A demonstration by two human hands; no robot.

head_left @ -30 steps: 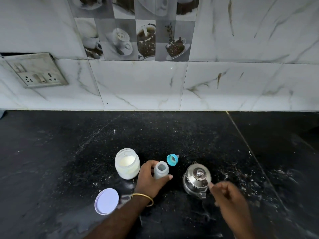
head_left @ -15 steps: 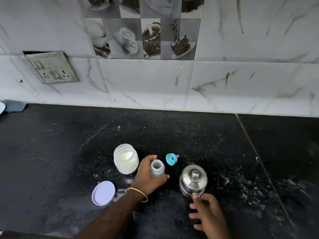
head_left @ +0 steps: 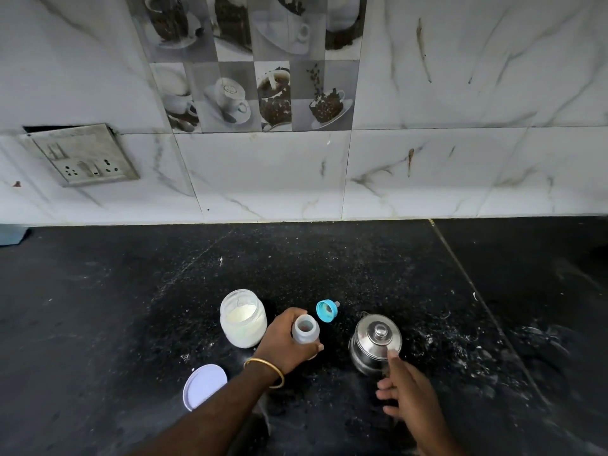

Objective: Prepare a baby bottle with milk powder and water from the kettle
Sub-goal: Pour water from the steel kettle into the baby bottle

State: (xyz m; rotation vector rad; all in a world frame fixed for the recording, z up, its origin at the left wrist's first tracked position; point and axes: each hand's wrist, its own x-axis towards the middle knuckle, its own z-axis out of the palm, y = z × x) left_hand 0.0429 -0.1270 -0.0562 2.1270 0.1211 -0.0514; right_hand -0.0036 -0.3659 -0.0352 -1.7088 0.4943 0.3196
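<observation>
My left hand [head_left: 285, 340], with a gold bangle at the wrist, grips a small clear baby bottle [head_left: 305, 329] that stands open and upright on the black counter. Just behind it lies the bottle's blue teat cap [head_left: 326, 310]. To the left stands an open jar of white milk powder [head_left: 242, 318], and its white lid [head_left: 204, 386] lies flat in front of it. A small steel kettle [head_left: 375, 344] with a knobbed lid stands to the right. My right hand [head_left: 409, 394] is at the kettle's near side, its index finger touching the kettle's rim, the other fingers loosely spread.
The black stone counter [head_left: 131, 307] is speckled with white powder and has a seam running diagonally at the right. A marble-tiled wall with a socket plate [head_left: 84, 156] rises behind. A pale blue object [head_left: 11, 235] sits at the far left edge.
My right hand has moved from beside the kettle to its near side, and the index finger now touches the rim. My left hand keeps holding the bottle. The camera has tilted upward.
</observation>
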